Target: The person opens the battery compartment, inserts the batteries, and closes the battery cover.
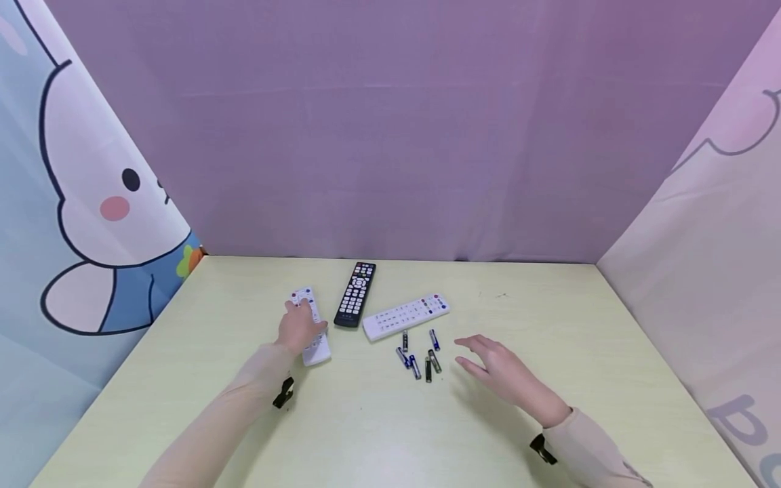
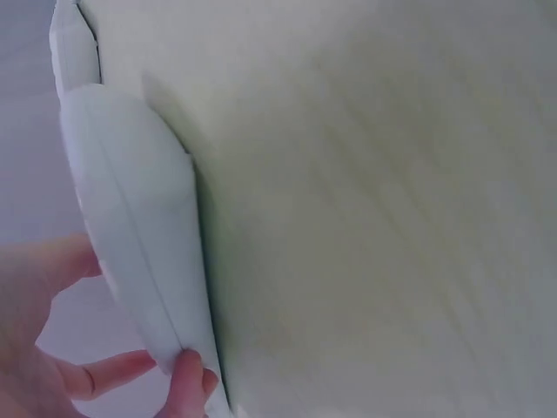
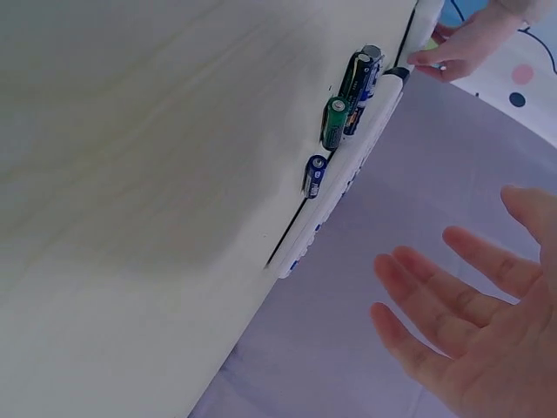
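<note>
My left hand (image 1: 297, 328) grips a white remote control (image 1: 316, 351) lying at the left of the group, fingers across its upper part and thumb at its right edge. Seen from the left wrist, thumb and fingers hold the remote's smooth side (image 2: 144, 218) close to the table. My right hand (image 1: 495, 369) hovers over the table with loosely extended fingers, holding nothing. Just left of it lie several small batteries (image 1: 428, 369), in blue and in dark green. From the right wrist, a green battery (image 3: 334, 124) shows clearly among them.
A black remote control (image 1: 354, 298) lies between the held one and a second white remote control (image 1: 405, 317), which is angled behind the batteries. All rest on a pale wooden table (image 1: 366, 434). A purple cloth (image 1: 390, 149) rises at its back edge, with printed cloths at both sides.
</note>
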The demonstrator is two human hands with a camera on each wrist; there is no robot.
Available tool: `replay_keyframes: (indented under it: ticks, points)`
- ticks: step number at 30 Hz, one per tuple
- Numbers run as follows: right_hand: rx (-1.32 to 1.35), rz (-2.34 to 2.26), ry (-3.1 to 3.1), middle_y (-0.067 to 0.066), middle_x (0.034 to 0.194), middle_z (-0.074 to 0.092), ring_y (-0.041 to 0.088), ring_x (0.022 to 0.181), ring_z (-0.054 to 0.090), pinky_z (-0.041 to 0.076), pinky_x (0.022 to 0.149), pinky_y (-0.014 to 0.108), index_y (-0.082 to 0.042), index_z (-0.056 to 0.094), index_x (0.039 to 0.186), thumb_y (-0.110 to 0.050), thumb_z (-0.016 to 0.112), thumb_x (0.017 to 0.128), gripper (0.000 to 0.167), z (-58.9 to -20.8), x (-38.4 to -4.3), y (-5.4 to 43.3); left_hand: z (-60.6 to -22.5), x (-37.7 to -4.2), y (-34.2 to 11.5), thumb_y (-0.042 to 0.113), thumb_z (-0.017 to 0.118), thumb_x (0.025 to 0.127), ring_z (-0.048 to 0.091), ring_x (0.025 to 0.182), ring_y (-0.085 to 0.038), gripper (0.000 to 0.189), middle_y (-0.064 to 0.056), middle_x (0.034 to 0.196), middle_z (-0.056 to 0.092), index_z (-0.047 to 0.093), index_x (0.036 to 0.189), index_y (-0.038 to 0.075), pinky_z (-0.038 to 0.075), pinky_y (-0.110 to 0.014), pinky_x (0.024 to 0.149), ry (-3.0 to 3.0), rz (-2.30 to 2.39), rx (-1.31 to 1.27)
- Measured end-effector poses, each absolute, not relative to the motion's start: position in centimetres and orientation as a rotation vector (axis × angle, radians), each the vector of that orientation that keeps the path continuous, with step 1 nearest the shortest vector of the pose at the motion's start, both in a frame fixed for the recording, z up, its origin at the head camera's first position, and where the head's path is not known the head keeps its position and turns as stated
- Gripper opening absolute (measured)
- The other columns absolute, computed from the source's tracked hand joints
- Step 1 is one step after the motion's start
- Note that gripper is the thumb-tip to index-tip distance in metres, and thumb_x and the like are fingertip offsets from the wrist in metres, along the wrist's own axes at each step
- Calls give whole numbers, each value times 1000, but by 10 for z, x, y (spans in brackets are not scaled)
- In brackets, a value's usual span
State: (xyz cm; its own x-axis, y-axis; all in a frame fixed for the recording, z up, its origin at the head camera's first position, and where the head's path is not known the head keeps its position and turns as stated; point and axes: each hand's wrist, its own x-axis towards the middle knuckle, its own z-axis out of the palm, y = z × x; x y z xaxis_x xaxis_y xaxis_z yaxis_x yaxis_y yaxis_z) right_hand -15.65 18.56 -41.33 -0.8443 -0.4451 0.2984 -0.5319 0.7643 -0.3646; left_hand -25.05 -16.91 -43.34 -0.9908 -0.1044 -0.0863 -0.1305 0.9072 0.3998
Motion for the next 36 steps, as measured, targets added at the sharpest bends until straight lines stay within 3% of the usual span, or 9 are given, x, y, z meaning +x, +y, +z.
replay_keyframes:
  ticks: [10,17,28,36]
  points:
    - [773,662,-2794,8,106,60,24,96,58,49,84,39,-4,57,113,-26,54,88,34,-412,-155,185,-428,-249,-172,26,62,81,53,80,-36,74,-39,113,34,23,131,-13,54,-39,65,2914,724,-257]
    - [779,664,-2802,9,107,60,24,97,58,49,84,39,-4,57,112,-26,54,88,33,-412,-155,186,-431,-249,-183,25,61,81,51,77,-30,55,-25,97,44,37,120,-5,51,-28,53,2825,945,-309]
    - [768,711,-2836,8,108,60,24,91,60,51,79,39,-5,57,113,-27,52,89,34,-411,-154,186,-435,-249,-196,23,58,81,58,79,-29,55,-30,109,48,35,122,-5,54,-30,57,2738,1278,-298]
    - [772,707,-2832,7,105,61,22,89,60,52,77,37,-5,58,111,-27,53,89,32,-411,-154,185,-431,-244,-197,21,58,82,55,80,-26,53,-26,109,47,34,124,-3,55,-29,54,2630,1571,-296]
